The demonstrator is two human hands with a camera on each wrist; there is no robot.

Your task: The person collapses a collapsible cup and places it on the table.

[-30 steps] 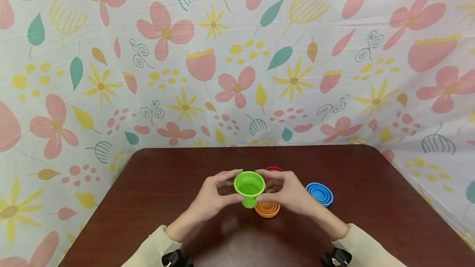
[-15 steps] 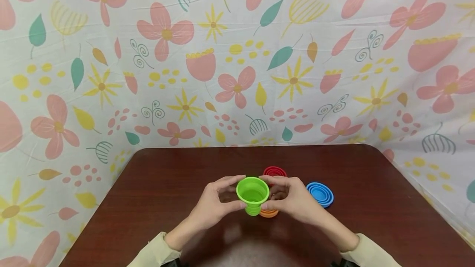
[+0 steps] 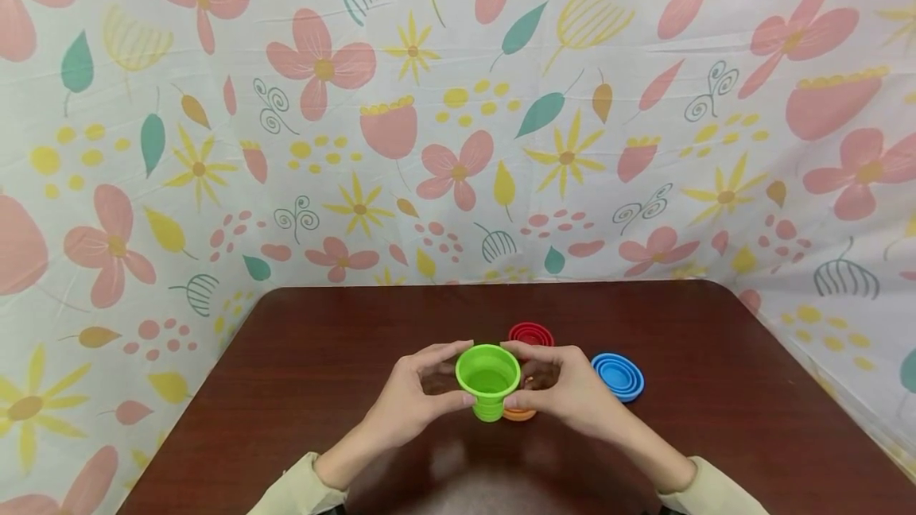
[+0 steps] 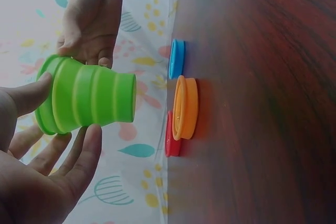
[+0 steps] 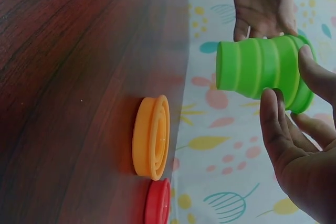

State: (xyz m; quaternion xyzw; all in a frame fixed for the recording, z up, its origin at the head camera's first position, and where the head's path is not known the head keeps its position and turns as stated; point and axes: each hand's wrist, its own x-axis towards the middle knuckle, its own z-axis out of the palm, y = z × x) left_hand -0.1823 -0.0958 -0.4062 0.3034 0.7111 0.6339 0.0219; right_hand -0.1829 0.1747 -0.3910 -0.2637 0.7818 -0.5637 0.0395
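Note:
A green collapsible cup [image 3: 488, 376], extended into stepped rings, is held up above the table between both hands. My left hand [image 3: 408, 400] grips its rim from the left, thumb in front and fingers behind. From the right, my right hand [image 3: 568, 388] pinches the rim in the same way. The wrist views show the green cup [image 4: 86, 95] off the tabletop, wide rim up and narrow base down. Behind it in the head view, an orange collapsed cup [image 3: 520, 413] is mostly hidden by the cup and right hand.
On the dark brown table [image 3: 343, 332] lie a red collapsed cup [image 3: 531, 333] behind the right hand and a blue collapsed cup [image 3: 618, 377] to its right. A flower-patterned cloth [image 3: 458, 102] hangs along the table's back and sides.
Both hands and the green cup have shifted slightly right and lower in the head view. The red cup shows more now, the orange one less.

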